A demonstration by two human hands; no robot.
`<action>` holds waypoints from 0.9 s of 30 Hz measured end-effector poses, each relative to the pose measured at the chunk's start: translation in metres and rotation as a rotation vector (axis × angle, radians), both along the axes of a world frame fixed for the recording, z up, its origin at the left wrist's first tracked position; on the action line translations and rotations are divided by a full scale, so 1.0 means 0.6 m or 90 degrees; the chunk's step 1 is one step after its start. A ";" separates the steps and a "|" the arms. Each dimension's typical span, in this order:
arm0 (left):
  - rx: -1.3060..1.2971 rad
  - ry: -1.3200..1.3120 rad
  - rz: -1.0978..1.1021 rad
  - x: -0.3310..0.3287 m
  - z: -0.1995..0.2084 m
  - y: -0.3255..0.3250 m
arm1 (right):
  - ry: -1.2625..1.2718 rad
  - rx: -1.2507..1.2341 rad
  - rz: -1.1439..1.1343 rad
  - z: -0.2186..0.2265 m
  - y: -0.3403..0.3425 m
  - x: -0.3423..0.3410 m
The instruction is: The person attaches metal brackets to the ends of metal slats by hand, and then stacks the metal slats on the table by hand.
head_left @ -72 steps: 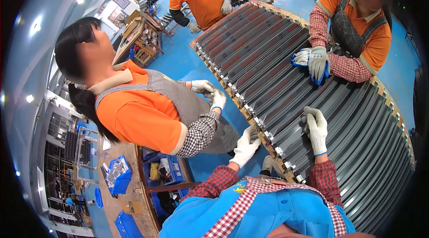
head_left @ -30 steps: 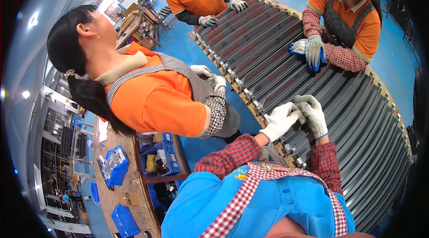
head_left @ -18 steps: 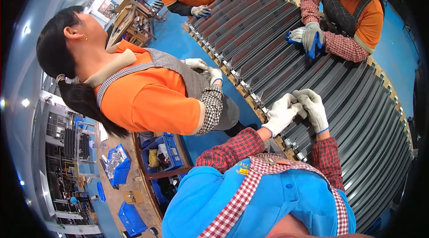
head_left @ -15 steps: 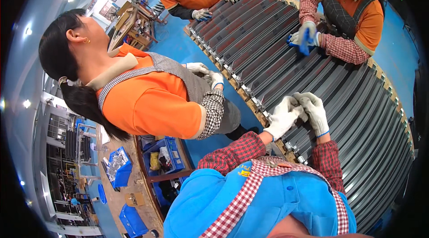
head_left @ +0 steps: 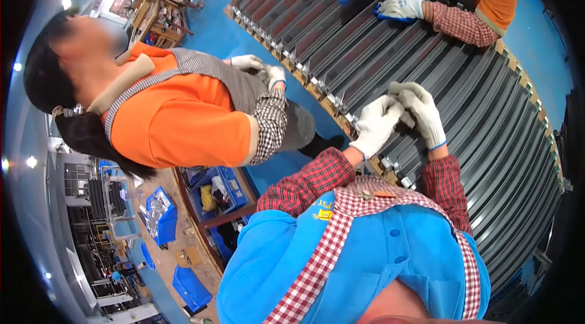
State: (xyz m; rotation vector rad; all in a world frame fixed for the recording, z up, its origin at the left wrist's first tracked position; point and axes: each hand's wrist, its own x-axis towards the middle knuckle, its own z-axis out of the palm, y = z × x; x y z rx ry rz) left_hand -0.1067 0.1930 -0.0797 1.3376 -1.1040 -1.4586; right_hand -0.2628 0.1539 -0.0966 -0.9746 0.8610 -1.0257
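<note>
My left hand [head_left: 375,125] and my right hand [head_left: 423,113], both in white knit gloves with greyish palms, meet in front of me above long dark metal strips [head_left: 487,123]. The fingers of each are curled and pressed together, touching the other hand. Whether anything small sits between them is hidden. The strips lie side by side, packed in a broad row, with small silvery metal pieces [head_left: 390,164] along their near-left ends.
To my left stands a co-worker in an orange shirt [head_left: 183,123], gloved hands together. Two more co-workers are across the strips; one's blue-coated glove [head_left: 400,7] rests over them. Behind at left is a wooden bench [head_left: 201,263] with blue bins [head_left: 163,217].
My view has shifted, so the scene sits differently in it. My hands stay together. The co-worker across at right has moved both hands apart over the strips.
</note>
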 end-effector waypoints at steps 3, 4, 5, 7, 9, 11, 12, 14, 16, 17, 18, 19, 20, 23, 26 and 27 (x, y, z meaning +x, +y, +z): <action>0.005 0.032 0.034 0.000 -0.001 0.011 | 0.013 0.031 0.015 0.007 0.004 -0.003; 0.008 0.035 0.043 -0.001 0.000 0.015 | 0.022 0.029 0.027 0.007 0.004 -0.005; 0.011 0.037 0.052 0.000 0.001 0.019 | 0.031 0.026 0.039 0.006 0.005 -0.006; 0.014 0.042 0.071 0.001 0.001 0.025 | 0.049 0.018 0.063 0.005 0.006 -0.007; 0.021 0.058 0.076 0.001 -0.006 0.030 | 0.060 0.001 0.065 0.002 0.007 -0.006; 0.031 0.087 0.080 0.002 -0.015 0.034 | 0.076 -0.035 0.067 -0.002 0.007 -0.004; 0.035 0.101 0.082 0.003 -0.017 0.035 | 0.083 -0.054 0.068 -0.003 0.007 -0.002; 0.006 0.073 0.097 0.013 -0.015 0.034 | 0.057 -0.032 0.053 -0.006 0.005 0.001; -0.050 0.022 0.120 0.026 -0.009 0.034 | 0.008 0.014 0.018 -0.008 0.008 -0.002; -0.079 -0.002 0.131 0.035 -0.006 0.036 | -0.016 0.036 0.000 -0.009 0.009 -0.003; -0.044 0.065 0.156 0.046 -0.007 0.036 | -0.014 0.037 -0.012 -0.009 0.009 -0.006; -0.008 0.132 0.180 0.060 -0.008 0.037 | -0.020 0.045 -0.013 -0.008 0.008 -0.004; -0.003 0.135 0.161 0.069 -0.006 0.034 | -0.025 0.054 -0.020 -0.007 0.008 -0.006; 0.066 0.180 0.215 0.095 0.000 0.030 | -0.044 0.072 -0.019 -0.005 0.006 -0.001; 0.060 0.209 0.210 0.103 0.004 0.028 | -0.042 0.077 0.003 0.011 0.008 -0.003; 0.058 0.219 0.208 0.103 0.005 0.028 | -0.042 0.079 0.009 0.013 0.010 -0.005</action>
